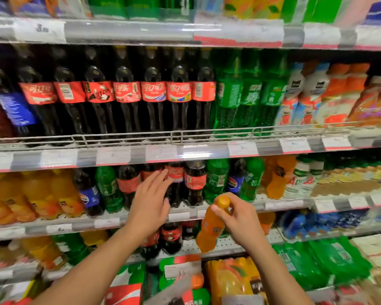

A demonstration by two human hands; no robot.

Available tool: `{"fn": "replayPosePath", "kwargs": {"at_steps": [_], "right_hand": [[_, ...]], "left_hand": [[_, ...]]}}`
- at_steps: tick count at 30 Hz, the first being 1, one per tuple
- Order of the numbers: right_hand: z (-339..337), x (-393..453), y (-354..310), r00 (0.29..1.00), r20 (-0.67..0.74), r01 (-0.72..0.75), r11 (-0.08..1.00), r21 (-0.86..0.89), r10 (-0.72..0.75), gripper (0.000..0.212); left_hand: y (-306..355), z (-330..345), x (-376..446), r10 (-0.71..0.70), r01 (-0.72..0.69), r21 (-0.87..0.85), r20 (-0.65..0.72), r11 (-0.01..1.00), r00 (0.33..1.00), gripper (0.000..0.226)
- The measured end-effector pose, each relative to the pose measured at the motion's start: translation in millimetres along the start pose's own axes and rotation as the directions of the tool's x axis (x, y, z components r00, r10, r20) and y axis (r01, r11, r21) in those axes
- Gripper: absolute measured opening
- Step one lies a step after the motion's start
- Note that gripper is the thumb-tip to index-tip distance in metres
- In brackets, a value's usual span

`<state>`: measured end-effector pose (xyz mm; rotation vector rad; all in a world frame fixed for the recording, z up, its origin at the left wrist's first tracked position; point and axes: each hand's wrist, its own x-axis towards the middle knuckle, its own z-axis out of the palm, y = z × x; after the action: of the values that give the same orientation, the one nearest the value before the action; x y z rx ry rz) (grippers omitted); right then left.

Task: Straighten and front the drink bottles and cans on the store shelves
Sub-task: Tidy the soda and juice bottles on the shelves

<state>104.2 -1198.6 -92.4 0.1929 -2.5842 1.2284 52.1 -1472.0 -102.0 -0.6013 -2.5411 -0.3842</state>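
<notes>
Shelves (110, 222) behind, right hand (240, 219) grips orange bottle (210, 230); left hand (150, 201) open.

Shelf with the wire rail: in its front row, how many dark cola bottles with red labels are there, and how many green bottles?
Dark cola bottles with red labels: 7
Green bottles: 3
Total: 10

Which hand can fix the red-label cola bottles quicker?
The left hand, probably. Its open fingers already reach the dark cola bottle with the red label on the middle shelf. The right hand is busy gripping the orange plastic soda bottle by its neck.
</notes>
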Motion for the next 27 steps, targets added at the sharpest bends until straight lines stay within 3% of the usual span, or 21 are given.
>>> {"fn": "replayPosePath", "kwargs": {"at_steps": [6, 11, 14, 19, 27], "right_hand": [[-60.1, 17.2, 55.8, 0.999, -0.017, -0.051, 0.998, -0.040, 0.051, 0.029], [-109.0, 27.3, 95.1, 0.997, -0.066, -0.056, 0.996, -0.074, 0.051, 0.022], [-129.6, 31.9, 117.0, 0.991, -0.119, -0.074, 0.994, -0.083, 0.063, 0.017], [-154.3, 46.5, 138.4, 0.976, -0.203, -0.098, 0.992, -0.073, 0.081, 0.024], [-168.4, 75.7, 138.0, 0.953, -0.296, -0.086, 0.995, -0.047, 0.068, 0.019]], "left_hand": [[88.6, 22.6, 59.7, 0.152, -0.153, 0.110, 0.015, 0.982, 0.988, 0.060], [140.3, 31.3, 87.0, 0.222, -0.215, 0.071, -0.102, 0.974, 0.970, 0.057], [159.9, 27.1, 105.2, 0.191, -0.173, 0.153, -0.115, 0.973, 0.975, 0.064], [166.5, 37.5, 126.4, 0.060, -0.051, 0.254, -0.026, 0.966, 0.998, 0.077], [156.9, 47.2, 126.1, 0.068, -0.060, 0.298, -0.017, 0.953, 0.998, 0.078]]}}
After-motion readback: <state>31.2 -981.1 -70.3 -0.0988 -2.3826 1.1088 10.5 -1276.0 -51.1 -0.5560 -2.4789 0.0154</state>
